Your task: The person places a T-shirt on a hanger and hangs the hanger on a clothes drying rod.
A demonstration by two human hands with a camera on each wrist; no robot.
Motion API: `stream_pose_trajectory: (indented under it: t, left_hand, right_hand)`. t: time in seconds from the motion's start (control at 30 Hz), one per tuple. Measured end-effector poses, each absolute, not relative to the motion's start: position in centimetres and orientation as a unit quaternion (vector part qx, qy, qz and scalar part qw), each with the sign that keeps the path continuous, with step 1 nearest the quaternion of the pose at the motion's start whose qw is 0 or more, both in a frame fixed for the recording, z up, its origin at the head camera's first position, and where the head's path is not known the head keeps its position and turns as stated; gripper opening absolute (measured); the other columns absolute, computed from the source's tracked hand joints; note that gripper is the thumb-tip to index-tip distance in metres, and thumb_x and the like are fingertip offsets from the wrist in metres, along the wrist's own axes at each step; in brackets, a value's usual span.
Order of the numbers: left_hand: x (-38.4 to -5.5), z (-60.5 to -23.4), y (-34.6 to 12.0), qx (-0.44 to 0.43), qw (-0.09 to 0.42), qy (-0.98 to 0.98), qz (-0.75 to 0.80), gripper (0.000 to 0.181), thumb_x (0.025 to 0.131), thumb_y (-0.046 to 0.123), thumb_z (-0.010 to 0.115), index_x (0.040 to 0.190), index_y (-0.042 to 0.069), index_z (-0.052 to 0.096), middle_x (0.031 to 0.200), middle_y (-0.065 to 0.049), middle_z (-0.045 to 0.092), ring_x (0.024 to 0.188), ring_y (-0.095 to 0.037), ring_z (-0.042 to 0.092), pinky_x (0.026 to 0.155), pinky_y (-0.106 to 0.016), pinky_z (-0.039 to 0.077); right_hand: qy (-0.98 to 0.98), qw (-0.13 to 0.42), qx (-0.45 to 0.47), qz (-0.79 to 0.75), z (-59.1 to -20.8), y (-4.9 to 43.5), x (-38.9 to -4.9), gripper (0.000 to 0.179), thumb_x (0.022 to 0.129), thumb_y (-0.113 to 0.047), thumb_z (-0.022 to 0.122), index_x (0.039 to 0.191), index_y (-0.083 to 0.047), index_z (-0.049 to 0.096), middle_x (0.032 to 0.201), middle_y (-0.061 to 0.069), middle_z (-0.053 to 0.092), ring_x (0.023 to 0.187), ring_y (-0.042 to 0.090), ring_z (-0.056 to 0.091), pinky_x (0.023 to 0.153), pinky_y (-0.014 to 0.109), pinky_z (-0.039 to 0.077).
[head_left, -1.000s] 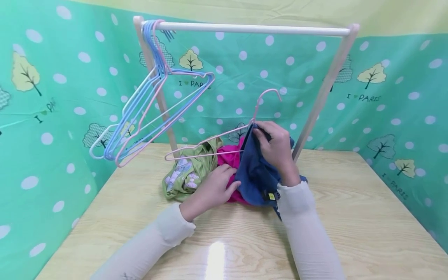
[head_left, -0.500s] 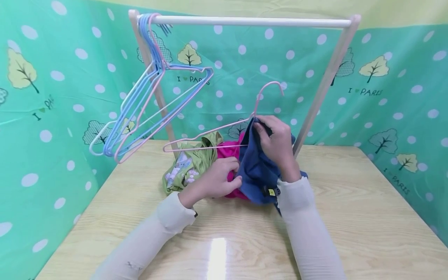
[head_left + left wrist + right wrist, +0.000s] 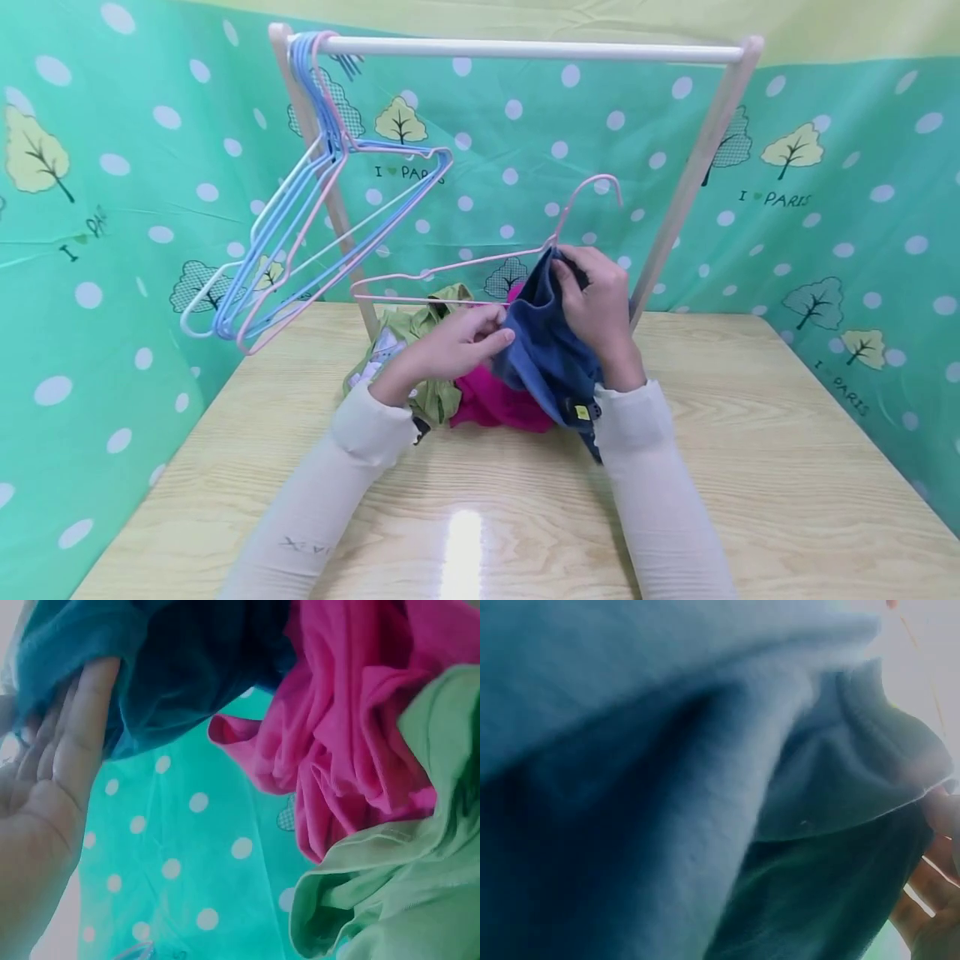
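Observation:
A pink wire hanger (image 3: 457,265) is held up in front of the rack, its hook pointing up and to the right. At the hanger's neck my right hand (image 3: 596,304) pinches the top edge of a dark blue garment (image 3: 543,350), which covers the hanger's right side. My left hand (image 3: 461,340) grips the garment's left edge by the hanger's lower bar. In the left wrist view the fingers (image 3: 79,727) run under the blue cloth, their tips hidden. Blue folds fill most of the right wrist view, with the left hand (image 3: 937,862) at the cloth's edge.
A bright pink garment (image 3: 498,404) and a green garment (image 3: 438,400) lie bunched on the wooden table (image 3: 300,433) behind the hands. Several blue, white and pink hangers (image 3: 326,150) hang at the left end of the rack's white rail (image 3: 525,50). Polka-dot cloth surrounds the table.
My left hand has risen from beside the pink garment to the blue garment's edge, drawing that edge up. The held hanger has tilted slightly, its left end higher. The right hand keeps its pinch.

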State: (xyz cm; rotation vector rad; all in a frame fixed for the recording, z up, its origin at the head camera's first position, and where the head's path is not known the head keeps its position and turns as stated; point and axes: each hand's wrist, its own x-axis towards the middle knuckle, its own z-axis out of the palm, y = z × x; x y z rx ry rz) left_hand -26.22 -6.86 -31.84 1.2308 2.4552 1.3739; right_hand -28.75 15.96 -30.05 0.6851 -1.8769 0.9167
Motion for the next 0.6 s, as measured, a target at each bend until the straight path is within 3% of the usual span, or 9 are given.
stream_pose_trajectory:
  t: [0.17, 0.33, 0.5, 0.6]
  left_hand:
    - [-26.8, -31.9, -7.2, 0.361, 0.034, 0.793, 0.490, 0.012, 0.107, 0.011, 0.053, 0.108, 0.001, 0.060, 0.094, -0.008, 0.072, 0.075, -0.021, 0.070, 0.072, -0.040, 0.060]
    - [-27.0, -32.0, -7.9, 0.355, 0.067, 0.773, 0.522, 0.016, 0.109, 0.009, 0.049, 0.117, -0.002, 0.058, 0.105, -0.013, 0.072, 0.083, -0.020, 0.070, 0.076, -0.041, 0.060]
    - [-27.5, -31.7, -9.2, 0.334, 0.050, 0.781, 0.525, 0.018, 0.110, 0.011, 0.045, 0.117, -0.002, 0.056, 0.097, -0.011, 0.070, 0.083, -0.020, 0.065, 0.078, -0.031, 0.052]
    - [-27.7, -31.3, -10.1, 0.316, 0.027, 0.793, 0.520, 0.017, 0.109, 0.014, 0.049, 0.113, 0.001, 0.057, 0.091, -0.008, 0.067, 0.079, -0.020, 0.061, 0.075, -0.030, 0.047]
  right_hand:
    - [-0.761, 0.457, 0.275, 0.368, -30.0, 16.3, -28.7, 0.017, 0.099, -0.006, 0.067, 0.110, 0.005, 0.075, 0.105, 0.019, 0.074, 0.098, 0.030, 0.071, 0.087, 0.043, 0.057]
    - [-0.761, 0.460, 0.263, 0.374, -30.0, 16.7, -28.6, 0.017, 0.099, -0.005, 0.067, 0.110, 0.005, 0.075, 0.105, 0.019, 0.075, 0.098, 0.031, 0.071, 0.087, 0.044, 0.057]
    - [-0.767, 0.456, 0.258, 0.371, -29.9, 17.0, -28.6, 0.017, 0.098, -0.005, 0.069, 0.110, 0.004, 0.076, 0.104, 0.018, 0.075, 0.096, 0.031, 0.072, 0.084, 0.045, 0.058]
    - [-0.769, 0.456, 0.252, 0.369, -29.9, 17.1, -28.7, 0.016, 0.098, -0.006, 0.069, 0.110, 0.003, 0.076, 0.103, 0.018, 0.075, 0.094, 0.032, 0.072, 0.083, 0.045, 0.058]
